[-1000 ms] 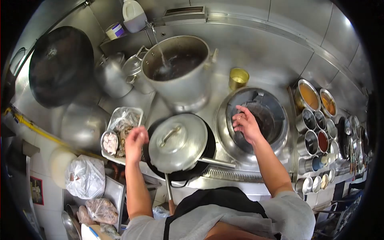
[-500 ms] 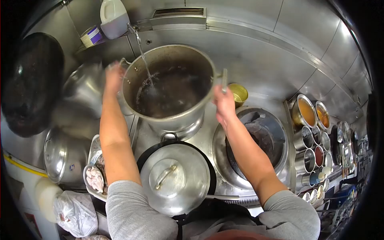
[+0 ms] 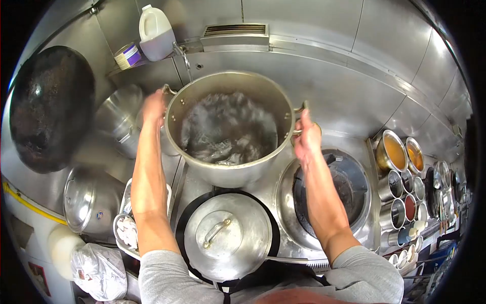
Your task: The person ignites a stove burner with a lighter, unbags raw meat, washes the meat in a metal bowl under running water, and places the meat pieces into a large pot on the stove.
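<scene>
A large metal pot of dark, churning liquid stands at the back of the stove, in front of a thin tap. My left hand is closed on the pot's left handle, slightly blurred. On the other side, my right hand grips the right handle, its thumb up along it. Nearer to me, a domed metal lid with a loop handle covers a black wok. Right of the pot, a burner ring lies partly under my right forearm.
Sauce containers stand at the right. A black wok leans at the left, near a metal lid. White tubs with pale food sit beside my left arm. A jug stands on the back ledge.
From the food tub and burner ring, my hands have gone up to the pot's handles. The pot has shifted away from under the tap's stream, and its liquid now sloshes.
</scene>
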{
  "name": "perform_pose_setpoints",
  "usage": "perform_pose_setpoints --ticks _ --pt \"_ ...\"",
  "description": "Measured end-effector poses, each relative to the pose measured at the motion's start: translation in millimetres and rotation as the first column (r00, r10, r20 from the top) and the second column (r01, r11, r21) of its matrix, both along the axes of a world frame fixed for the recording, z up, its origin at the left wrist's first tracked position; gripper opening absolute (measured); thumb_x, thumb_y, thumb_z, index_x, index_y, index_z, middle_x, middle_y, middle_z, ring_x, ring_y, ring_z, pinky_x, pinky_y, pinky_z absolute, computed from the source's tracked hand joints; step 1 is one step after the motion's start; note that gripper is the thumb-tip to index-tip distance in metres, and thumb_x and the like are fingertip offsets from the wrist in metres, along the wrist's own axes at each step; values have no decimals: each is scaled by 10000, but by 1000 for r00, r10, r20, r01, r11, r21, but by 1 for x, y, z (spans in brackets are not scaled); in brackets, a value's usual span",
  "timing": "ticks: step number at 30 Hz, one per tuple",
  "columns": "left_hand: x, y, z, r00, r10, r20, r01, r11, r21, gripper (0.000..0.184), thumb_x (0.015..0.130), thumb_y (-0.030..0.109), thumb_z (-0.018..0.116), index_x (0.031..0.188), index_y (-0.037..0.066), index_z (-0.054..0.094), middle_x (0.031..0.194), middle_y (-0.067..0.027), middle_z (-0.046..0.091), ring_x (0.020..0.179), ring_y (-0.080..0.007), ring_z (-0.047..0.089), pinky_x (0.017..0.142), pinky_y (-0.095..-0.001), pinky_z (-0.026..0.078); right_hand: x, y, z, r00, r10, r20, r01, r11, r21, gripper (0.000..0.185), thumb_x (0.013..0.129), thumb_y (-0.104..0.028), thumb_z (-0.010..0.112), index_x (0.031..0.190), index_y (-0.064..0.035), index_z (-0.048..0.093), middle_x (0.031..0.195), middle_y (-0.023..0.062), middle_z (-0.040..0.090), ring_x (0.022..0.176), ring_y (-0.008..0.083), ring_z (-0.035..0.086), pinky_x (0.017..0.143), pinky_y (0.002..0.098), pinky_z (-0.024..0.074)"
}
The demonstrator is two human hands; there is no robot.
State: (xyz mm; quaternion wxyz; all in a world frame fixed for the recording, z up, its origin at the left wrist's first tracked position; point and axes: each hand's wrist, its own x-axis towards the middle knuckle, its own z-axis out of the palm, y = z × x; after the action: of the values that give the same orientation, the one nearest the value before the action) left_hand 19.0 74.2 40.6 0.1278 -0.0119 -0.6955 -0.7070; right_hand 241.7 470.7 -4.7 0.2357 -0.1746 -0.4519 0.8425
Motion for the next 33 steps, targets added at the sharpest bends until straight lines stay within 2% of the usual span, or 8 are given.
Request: perform_pose_setpoints --ticks 3,6,9,10,13,14,20,33 --pt "30 4 22 999 -28 35 30 998 -50 294 921 347 577 882 61 629 678 -7 524 614 -126 460 555 -316 388 28 28 6 982 19 -188 -48 987 -151 351 929 -415 598 785 -106 512 686 -3 478 654 129 430 593 318 341" --pt "101 53 44 976 -168 142 163 986 47 314 955 343 540 1045 48 598 842 -27 627 710 -180 573 637 -336 458 92 32 38 985 -102 -141 62 961 -269 347 933 -408 592 817 -92 506 716 2 474 699 134 423 613 321 347" --pt "121 46 39 904 -404 139 410 912 -21 285 983 315 489 1028 47 577 802 -17 616 653 -149 593 532 -296 510 144 64 41 977 -185 -107 159 964 -215 367 938 -415 579 825 -76 495 729 13 479 711 136 420 620 314 349" --pt "146 65 43 876 -442 195 400 890 220 271 983 311 493 1006 54 575 791 -26 610 640 -131 587 500 -280 501 162 85 26 975 -135 -175 111 984 -136 377 935 -418 582 811 -73 492 725 17 484 690 139 423 613 310 349" --pt "200 120 28 931 -303 203 255 939 232 264 967 331 534 977 71 576 767 -27 601 640 -111 578 501 -240 486 226 110 46 971 -136 -197 107 983 -152 308 946 -368 582 808 -130 444 676 -13 382 670 128 391 613 259 357" --pt "190 113 5 899 -330 289 313 944 104 266 951 335 572 997 73 579 776 -16 607 691 -85 576 569 -207 489 245 117 51 967 -190 -172 161 973 -168 316 942 -379 587 797 -143 435 653 -31 360 638 107 370 576 245 334" --pt "295 228 -33 829 -449 333 362 885 293 249 926 287 629 880 49 571 571 53 364 476 -70 291 448 -229 244 342 174 43 924 -369 -103 363 929 -74 328 967 -385 535 761 -150 435 598 -54 296 560 93 303 509 241 267" --pt "335 374 -89 754 -646 120 509 690 515 219 897 236 676 940 79 530 601 82 397 469 -35 324 409 -212 257 390 315 -15 818 -565 -108 545 821 -172 289 945 -282 541 715 -150 427 569 -65 266 492 77 258 425 254 197"
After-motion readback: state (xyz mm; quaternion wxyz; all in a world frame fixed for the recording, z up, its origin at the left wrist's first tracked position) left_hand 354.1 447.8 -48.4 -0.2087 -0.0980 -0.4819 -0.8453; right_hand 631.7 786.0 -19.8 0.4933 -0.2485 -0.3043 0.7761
